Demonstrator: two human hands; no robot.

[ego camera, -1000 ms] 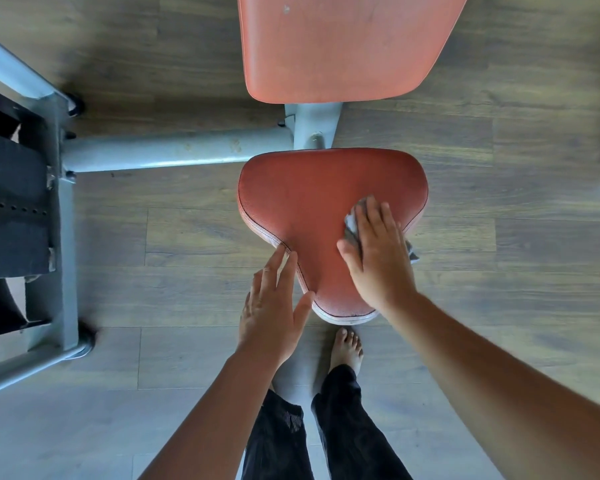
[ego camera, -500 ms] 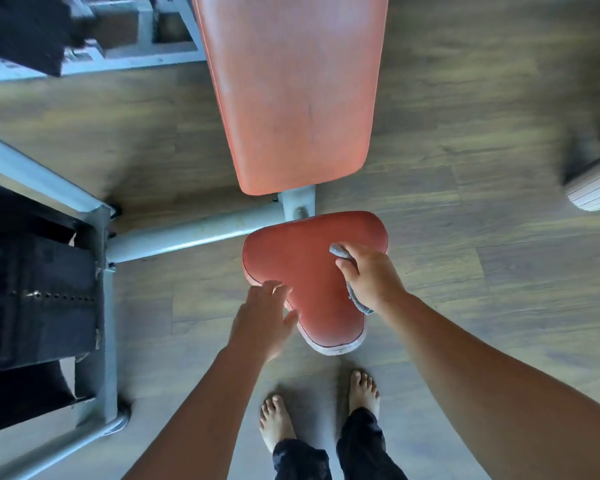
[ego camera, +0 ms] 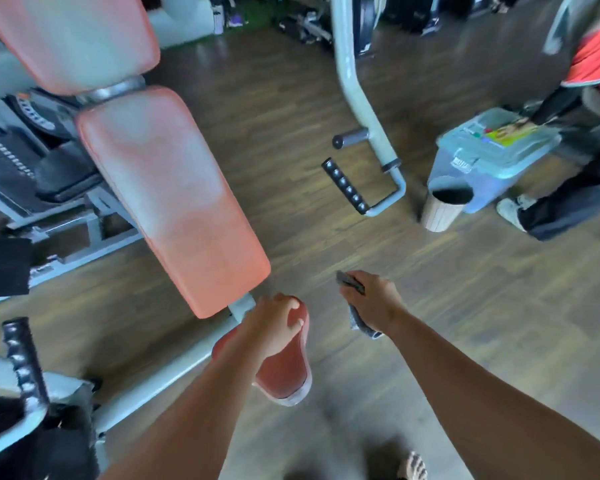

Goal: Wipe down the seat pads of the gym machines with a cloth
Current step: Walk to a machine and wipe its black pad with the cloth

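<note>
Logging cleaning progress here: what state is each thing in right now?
Seat pad: held by left hand, no cloth on it.
Cloth: gripped in right hand, off the seat.
Back pad: nothing touching it.
Bin: open.
Box: lid on.

A gym hall with weight machines.
A long orange-red vinyl back pad (ego camera: 174,202) and a small red vinyl seat pad (ego camera: 284,372) sit on a grey steel frame (ego camera: 160,379). A black weight stack (ego camera: 7,157) stands at the left, a black knobbed handle (ego camera: 345,185) hangs nearby, and the floor is brown wood plank (ego camera: 291,98).
</note>
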